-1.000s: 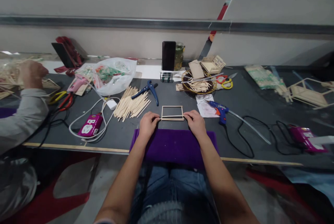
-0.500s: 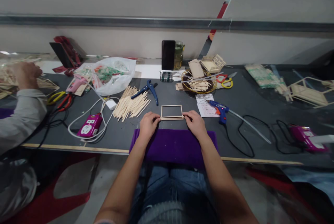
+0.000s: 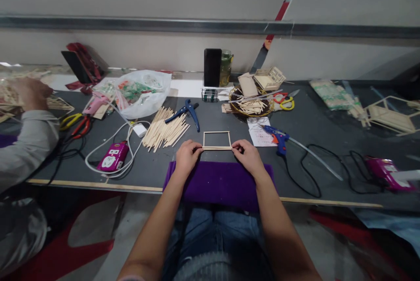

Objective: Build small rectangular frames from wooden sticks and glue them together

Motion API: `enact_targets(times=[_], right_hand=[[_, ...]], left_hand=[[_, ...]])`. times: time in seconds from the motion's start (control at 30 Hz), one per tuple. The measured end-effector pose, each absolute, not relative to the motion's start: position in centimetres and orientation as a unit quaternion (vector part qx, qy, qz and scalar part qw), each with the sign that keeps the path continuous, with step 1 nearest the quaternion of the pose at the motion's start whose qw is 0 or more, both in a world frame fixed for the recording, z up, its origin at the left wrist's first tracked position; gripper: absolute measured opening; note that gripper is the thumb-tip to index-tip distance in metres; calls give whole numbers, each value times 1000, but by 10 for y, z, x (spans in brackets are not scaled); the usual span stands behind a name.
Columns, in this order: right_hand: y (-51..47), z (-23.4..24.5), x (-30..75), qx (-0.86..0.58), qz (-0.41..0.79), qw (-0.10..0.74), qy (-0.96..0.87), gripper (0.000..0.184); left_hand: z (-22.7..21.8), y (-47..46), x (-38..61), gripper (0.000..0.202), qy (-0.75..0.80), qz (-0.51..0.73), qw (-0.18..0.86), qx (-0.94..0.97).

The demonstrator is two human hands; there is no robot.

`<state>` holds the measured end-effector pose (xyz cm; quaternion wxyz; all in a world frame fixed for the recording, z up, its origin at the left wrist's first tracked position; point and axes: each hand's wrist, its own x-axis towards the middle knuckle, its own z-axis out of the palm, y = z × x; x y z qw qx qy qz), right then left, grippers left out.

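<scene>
A small rectangular frame of thin wooden sticks [image 3: 217,133] lies on the dark table [image 3: 315,128] just beyond a purple cloth [image 3: 218,182]. My left hand [image 3: 186,157] pinches the frame's near left corner, fingers closed. My right hand [image 3: 248,156] pinches its near right corner, fingers closed as well. Both hands rest at the cloth's far edge. A loose pile of wooden sticks [image 3: 165,130] lies to the left of the frame, and a blue glue gun [image 3: 276,137] lies to its right on a paper slip.
Blue cutters [image 3: 187,112], a basket of sticks [image 3: 250,105], scissors [image 3: 285,100], a phone on a stand [image 3: 211,69], a plastic bag [image 3: 141,93] and pink power strips [image 3: 114,157] with cables are spread around. Another person's sleeve [image 3: 24,150] is at the left.
My hands stay on the frame's near corners with barely any shift. The other person's hand at far left has moved slightly over the sticks there.
</scene>
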<state>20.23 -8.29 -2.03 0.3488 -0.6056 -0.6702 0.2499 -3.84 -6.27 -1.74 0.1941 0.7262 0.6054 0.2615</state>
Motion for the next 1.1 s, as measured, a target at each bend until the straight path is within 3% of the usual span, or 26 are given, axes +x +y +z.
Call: enact_targets(times=[1.1], right_hand=[[-89,-21,204,-627,228,345,-660,16]], left_hand=[[-21,-63,-39,9,600,270,191,728]])
